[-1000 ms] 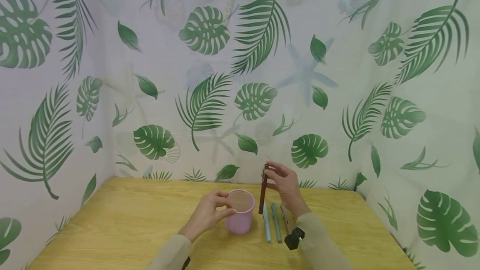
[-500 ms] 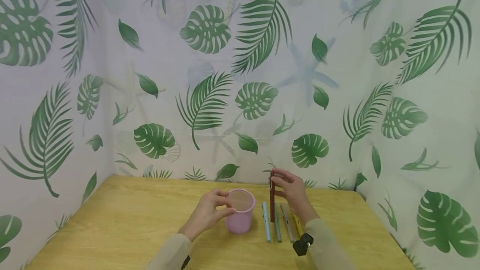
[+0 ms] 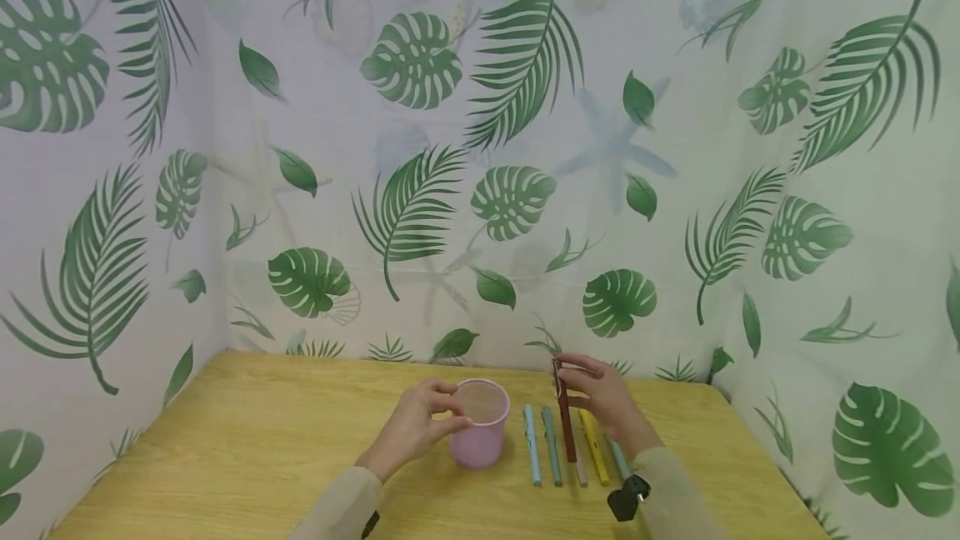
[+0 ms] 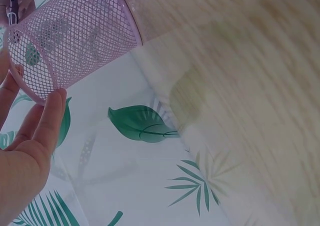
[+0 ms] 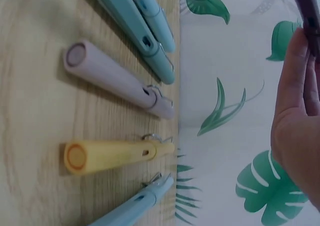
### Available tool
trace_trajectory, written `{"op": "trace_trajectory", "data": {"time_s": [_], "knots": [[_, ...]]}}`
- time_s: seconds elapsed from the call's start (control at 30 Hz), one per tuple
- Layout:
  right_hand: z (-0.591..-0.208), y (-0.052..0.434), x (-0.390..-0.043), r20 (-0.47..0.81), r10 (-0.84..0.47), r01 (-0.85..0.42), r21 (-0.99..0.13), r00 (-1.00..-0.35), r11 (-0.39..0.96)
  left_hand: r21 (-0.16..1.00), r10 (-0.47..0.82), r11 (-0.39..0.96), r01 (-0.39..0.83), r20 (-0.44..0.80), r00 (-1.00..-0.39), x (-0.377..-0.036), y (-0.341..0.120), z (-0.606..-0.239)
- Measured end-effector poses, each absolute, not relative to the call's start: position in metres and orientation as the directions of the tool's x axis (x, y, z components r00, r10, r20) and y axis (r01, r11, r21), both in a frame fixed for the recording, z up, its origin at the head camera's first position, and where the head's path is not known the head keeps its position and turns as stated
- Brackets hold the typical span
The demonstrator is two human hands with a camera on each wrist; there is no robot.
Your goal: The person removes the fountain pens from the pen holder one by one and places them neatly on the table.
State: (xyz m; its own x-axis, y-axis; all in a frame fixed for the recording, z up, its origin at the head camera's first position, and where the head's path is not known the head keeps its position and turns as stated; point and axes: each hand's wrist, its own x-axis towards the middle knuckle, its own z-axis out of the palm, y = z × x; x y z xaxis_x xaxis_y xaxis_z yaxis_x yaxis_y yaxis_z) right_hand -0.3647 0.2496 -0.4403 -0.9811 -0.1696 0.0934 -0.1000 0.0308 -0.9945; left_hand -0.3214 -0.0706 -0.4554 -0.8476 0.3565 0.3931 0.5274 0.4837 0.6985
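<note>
A pink mesh pen cup (image 3: 480,445) stands upright on the table, its mouth facing up. My left hand (image 3: 420,423) holds it by the rim, fingers and thumb at the near left side; the left wrist view shows fingertips (image 4: 56,98) against that rim. Between the fingers and thumb of my right hand (image 3: 606,398) is a dark red pen (image 3: 566,423) with a silver clip, nearly upright, top tilted slightly left. It hangs over a row of pens and partly covers the greyish-pink pen (image 5: 112,78). The yellow pen (image 3: 594,447) lies just right of it.
Left of the red pen lie a light blue pen (image 3: 532,445) and a green pen (image 3: 552,446). Another bluish pen (image 3: 619,460) lies at the row's right end, partly behind the right wrist. A leaf-patterned curtain (image 3: 525,273) rises behind the wooden table (image 3: 247,440).
My right hand has moved right and lower with the red pen, from beside the cup to above the greyish-pink pen. The left hand and cup stay in place.
</note>
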Motion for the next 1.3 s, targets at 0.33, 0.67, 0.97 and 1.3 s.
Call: {"op": "trace_trajectory", "data": {"time_s": [0.33, 0.67, 0.97, 1.3], "knots": [[-0.450, 0.280, -0.364, 0.039, -0.200, -0.058, -0.994, -0.979, 0.091, 0.704, 0.361, 0.478, 0.526, 0.388, -0.848, -0.320, -0.070, -0.455], [-0.451, 0.313, -0.361, -0.041, -0.218, 0.014, -0.992, -0.975, 0.123, 0.678, 0.357, 0.499, 0.540, 0.407, -0.840, -0.318, -0.071, -0.453], [-0.465, 0.336, -0.366, -0.124, -0.179, 0.094, -0.981, -0.976, 0.172, 0.673, 0.355, 0.505, 0.540, 0.408, -0.841, -0.320, -0.071, -0.453], [-0.472, 0.356, -0.363, -0.162, -0.141, 0.127, -0.966, -0.977, 0.227, 0.695, 0.356, 0.486, 0.530, 0.395, -0.846, -0.320, -0.072, -0.453]]}}
